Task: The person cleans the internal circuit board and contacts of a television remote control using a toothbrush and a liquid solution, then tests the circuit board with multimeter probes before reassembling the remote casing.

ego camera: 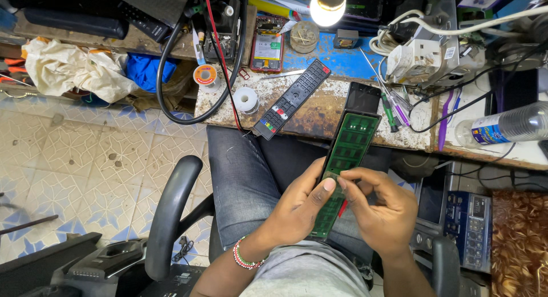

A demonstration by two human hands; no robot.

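Circuit board (347, 154) — green; left hand (297, 208) grips it; right hand (382, 211) pinches it.

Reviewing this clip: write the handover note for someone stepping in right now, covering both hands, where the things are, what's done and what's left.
Left hand: cradles the opened remote with its green circuit board up, thumb on the board.
Right hand: fingertips pinch at the board's middle; a small red piece shows beneath it.
The board's far end rests at the bench edge.
A black remote keypad cover lies buttons up on the bench; screwdrivers lie right of it.
Done: casing open, board exposed.
Left: the board work in hand, closing the case.
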